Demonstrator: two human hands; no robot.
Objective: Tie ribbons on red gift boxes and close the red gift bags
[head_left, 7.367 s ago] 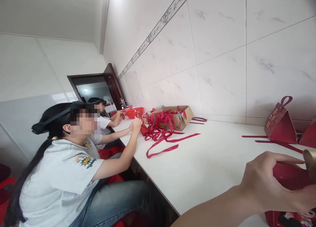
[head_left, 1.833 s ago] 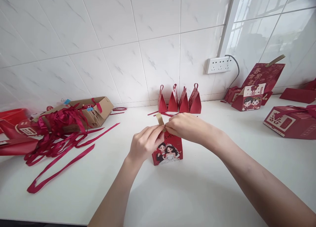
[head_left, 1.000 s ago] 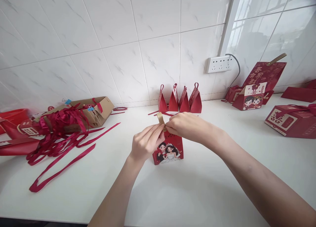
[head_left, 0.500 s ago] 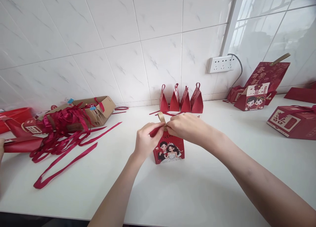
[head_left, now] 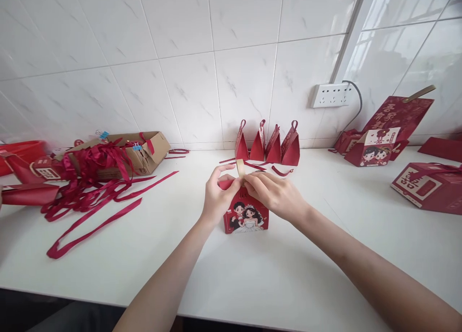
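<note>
A red gift box printed with a cartoon bride and groom stands upright on the white table in front of me. From its top rises a gold strap, looped upward. My left hand pinches the base of this strap with the thumb, its index finger lifted and stretched out behind. On the other side my right hand is closed, fingertips pressed at the same spot. The fastening point under the fingers is hidden.
Several red triangular boxes stand by the tiled wall. Red ribbons spill from a cardboard box at left. Other red boxes sit at right below a power strip. At the far left edge, part of another person's hand touches a red box.
My left index finger has lifted away from the strap. My right hand has turned and lowered slightly at the box top. The camera view has shifted a little.
</note>
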